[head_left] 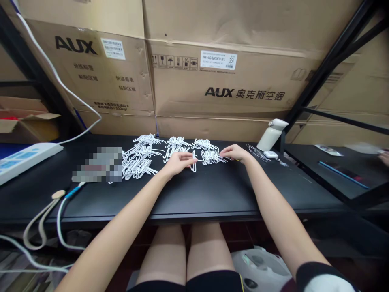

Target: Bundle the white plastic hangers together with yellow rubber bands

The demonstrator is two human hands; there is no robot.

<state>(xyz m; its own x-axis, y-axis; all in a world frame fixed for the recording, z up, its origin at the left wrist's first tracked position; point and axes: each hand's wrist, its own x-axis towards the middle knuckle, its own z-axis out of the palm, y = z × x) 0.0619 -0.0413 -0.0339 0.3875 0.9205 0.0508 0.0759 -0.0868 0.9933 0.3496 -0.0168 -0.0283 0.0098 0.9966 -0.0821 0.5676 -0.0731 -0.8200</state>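
Head view, looking down over a black tabletop [212,194] with both bare forearms reaching forward from the bottom edge. Left hand [179,162] resting on the tabletop near the middle, fingers curled, thumb and fingertips pinched lightly on one small white plastic hook [194,161] standing apart from the rest. Right hand [235,153] just to the right, fingers nearly closed on the edge of a small bundle of hooks [211,156]; whether pinching a single piece or only touching the bundle, hard to tell at this size. More white hooks in loose heaps [142,156] spread behind and to the left of the hands, some rows lying neatly, others tangled.

Good handling here, as a judgement: keeping the pinch light and near the stem of the single hook, lifting clear of the neighbouring bundle before moving sideways, since the curved ends look prone to snagging one another and dragging a whole cluster along.

Around the work: large cardboard boxes [225,81] stacked against the back, a white bottle [271,134] and a pair of glasses [257,152] to the right, a white power strip [27,156] and cables [45,219] at the left, a blurred-out patch [99,164] beside the heaps. Bare knees visible beneath the table edge.
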